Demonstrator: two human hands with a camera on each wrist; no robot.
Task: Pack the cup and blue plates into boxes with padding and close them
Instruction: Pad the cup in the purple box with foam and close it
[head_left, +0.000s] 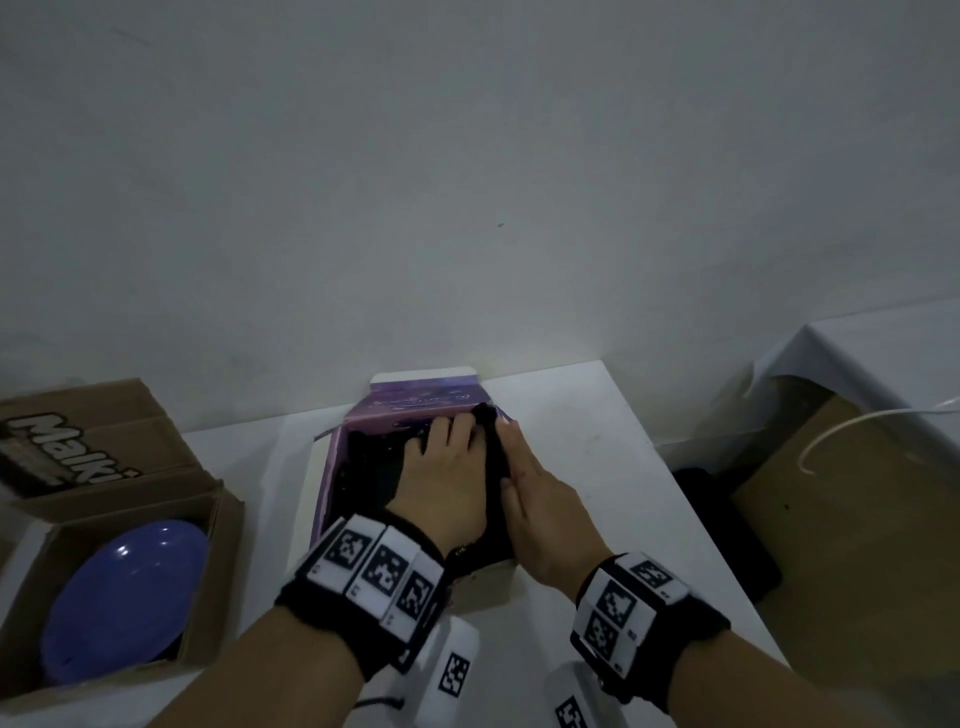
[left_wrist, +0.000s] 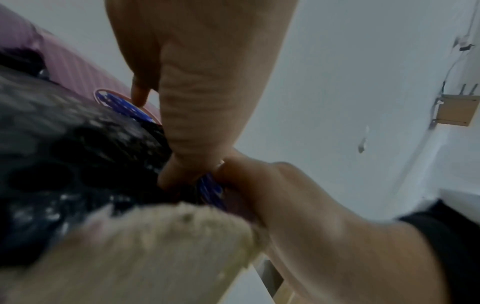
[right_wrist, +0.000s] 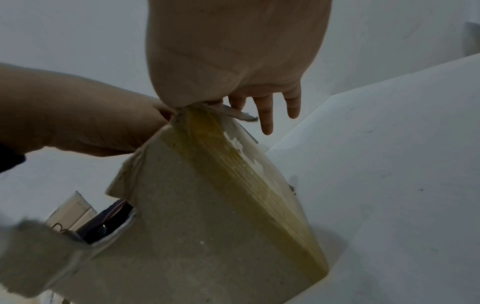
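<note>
A purple printed box (head_left: 415, 397) stands open in the middle of the white table (head_left: 597, 467), filled with black padding (head_left: 363, 467). My left hand (head_left: 447, 441) lies on top of the padding (left_wrist: 78, 154) and presses it down, fingers reaching toward the far flap. My right hand (head_left: 524, 467) lies flat with straight fingers along the box's right wall (right_wrist: 194, 226). No cup shows; what lies under the padding is hidden. At the left, a blue plate (head_left: 124, 592) lies inside an open brown cardboard box (head_left: 223, 519).
The purple box's far flap stands against the wall. Right of the table is a gap, then a second surface under a white cloth (head_left: 883, 353), with brown cardboard (head_left: 831, 493) and a white cable (head_left: 857, 421) below it.
</note>
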